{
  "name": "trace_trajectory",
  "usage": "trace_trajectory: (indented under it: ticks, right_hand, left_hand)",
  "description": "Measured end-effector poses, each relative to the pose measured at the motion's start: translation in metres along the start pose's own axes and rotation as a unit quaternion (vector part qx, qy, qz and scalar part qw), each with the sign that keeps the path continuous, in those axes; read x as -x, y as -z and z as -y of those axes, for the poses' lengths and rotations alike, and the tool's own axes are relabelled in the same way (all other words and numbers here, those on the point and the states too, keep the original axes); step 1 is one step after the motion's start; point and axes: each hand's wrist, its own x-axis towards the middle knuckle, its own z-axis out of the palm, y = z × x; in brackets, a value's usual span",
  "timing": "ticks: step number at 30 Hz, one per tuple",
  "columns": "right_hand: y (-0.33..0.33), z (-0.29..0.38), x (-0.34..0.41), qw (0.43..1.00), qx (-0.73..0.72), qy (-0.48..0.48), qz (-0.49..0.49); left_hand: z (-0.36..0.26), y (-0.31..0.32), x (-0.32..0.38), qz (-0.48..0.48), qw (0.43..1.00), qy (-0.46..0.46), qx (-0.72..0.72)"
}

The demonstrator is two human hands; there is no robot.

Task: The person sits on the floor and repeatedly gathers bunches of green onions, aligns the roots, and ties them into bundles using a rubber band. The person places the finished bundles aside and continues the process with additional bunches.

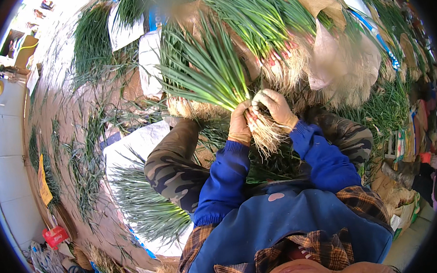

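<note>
My left hand [240,123], in a dirty pale glove, is closed around the lower stems of a bunch of green onions [221,79]. The bunch's leaves fan up and to the left, and its pale roots [266,134] hang down to the right. At the other side of the reddish stem bases, my gloved right hand [276,105] has bent fingers touching the bunch; its fingertips are partly hidden among the stems. Just beyond the hands lies a pile of green onions [265,30] with red-white bases and long roots. Another row of rooted bunches [191,107] lies behind the held one.
On the left, more green onions [151,203] lie on a white sack [129,141]. Loose leaves [83,173] litter the floor. A brown paper sheet [317,1] and a pale sack [329,56] partly cover the far pile. A red container [55,236] stands by the white wall.
</note>
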Motion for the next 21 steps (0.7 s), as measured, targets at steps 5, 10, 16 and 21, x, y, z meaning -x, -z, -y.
trace_trajectory:
  ticks: [5,10,16,21]
  right_hand:
    - [0.006,0.019,0.027,0.986,0.131,0.101,-0.014]
    - [0.013,0.041,0.059,0.952,0.267,0.13,0.077]
    - [0.053,0.011,0.043,0.8,0.576,-0.072,0.155]
    - [0.027,-0.005,-0.033,0.861,0.508,-0.033,-0.007]
  left_hand:
    - [0.014,-0.013,0.007,-0.043,0.991,0.001,-0.127]
    - [0.0,-0.011,-0.003,-0.13,0.985,-0.016,-0.114]
    - [-0.004,0.004,-0.006,-0.061,0.991,-0.002,-0.116]
    - [0.01,0.003,-0.001,-0.051,0.981,0.024,-0.186]
